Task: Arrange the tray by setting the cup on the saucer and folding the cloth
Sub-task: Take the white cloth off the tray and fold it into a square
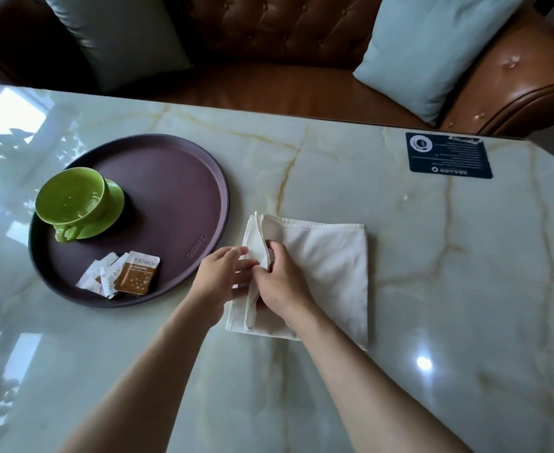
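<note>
while the green cup [70,199] sat on its saucer [105,214] at the left of the round brown tray [184,191], both hands worked the white cloth [328,266] on the marble counter [432,289] just right of the tray. the left hand [218,282] lay half-spread, fingers on the cloth's left edge; the right hand [280,282] pinched a raised fold there. sachets [122,277] lay on the tray's near side. a dark card [448,155] sat far right.
</note>
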